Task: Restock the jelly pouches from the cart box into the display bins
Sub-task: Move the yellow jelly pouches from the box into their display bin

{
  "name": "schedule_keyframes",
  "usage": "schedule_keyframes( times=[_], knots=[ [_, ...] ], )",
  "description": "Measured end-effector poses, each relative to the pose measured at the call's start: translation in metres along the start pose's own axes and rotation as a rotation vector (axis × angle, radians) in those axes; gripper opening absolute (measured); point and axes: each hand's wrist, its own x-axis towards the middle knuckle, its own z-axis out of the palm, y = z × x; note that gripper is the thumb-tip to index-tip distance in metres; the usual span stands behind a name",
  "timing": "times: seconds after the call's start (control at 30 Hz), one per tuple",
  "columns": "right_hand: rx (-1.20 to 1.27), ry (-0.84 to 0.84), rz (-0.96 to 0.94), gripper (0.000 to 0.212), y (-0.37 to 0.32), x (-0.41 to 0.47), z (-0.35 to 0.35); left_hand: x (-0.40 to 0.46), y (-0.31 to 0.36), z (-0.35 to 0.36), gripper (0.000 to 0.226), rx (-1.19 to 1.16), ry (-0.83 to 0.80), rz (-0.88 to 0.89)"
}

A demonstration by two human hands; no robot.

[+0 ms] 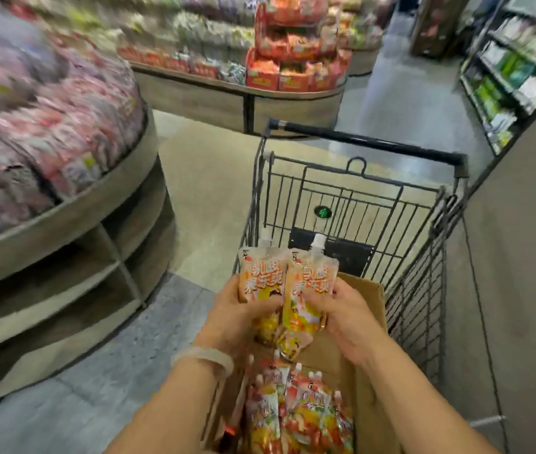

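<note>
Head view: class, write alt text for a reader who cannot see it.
Two hands, left and right, hold jelly pouches above an open box of more pouches in a cart. A round display stands to the left.

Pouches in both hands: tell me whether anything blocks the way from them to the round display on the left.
Nothing visible does. The pouches, held by the left hand and right hand above the box, face only open floor toward the display.
</note>
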Motion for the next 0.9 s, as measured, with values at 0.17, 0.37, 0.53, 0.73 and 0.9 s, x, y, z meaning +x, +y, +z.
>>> schedule_keyframes(
  times=[0.17, 0.37, 0.53, 0.73, 0.9],
  knots=[
    [-0.087, -0.221, -0.043, 0.040, -0.025, -0.025, 0.092, -0.062, 0.052, -0.060, 0.048, -0.032, 0.161, 0.129],
    [-0.214, -0.460, -0.027, 0.043, -0.005, -0.056, 0.249, -0.164, 0.101, -0.187, 0.050, -0.102, 0.360, 0.253],
    [-0.245, -0.669, -0.014, 0.042, 0.046, -0.097, 0.406, -0.262, 0.129, -0.317, 0.053, -0.118, 0.524, 0.352],
    [-0.265, -0.852, 0.051, 0.027, 0.114, -0.151, 0.588, -0.368, 0.151, -0.472, 0.040, -0.139, 0.752, 0.419],
    [-0.274, -0.982, 0.066, 0.022, 0.145, -0.181, 0.702, -0.429, 0.173, -0.565, 0.055, -0.152, 0.854, 0.458]
  ],
)
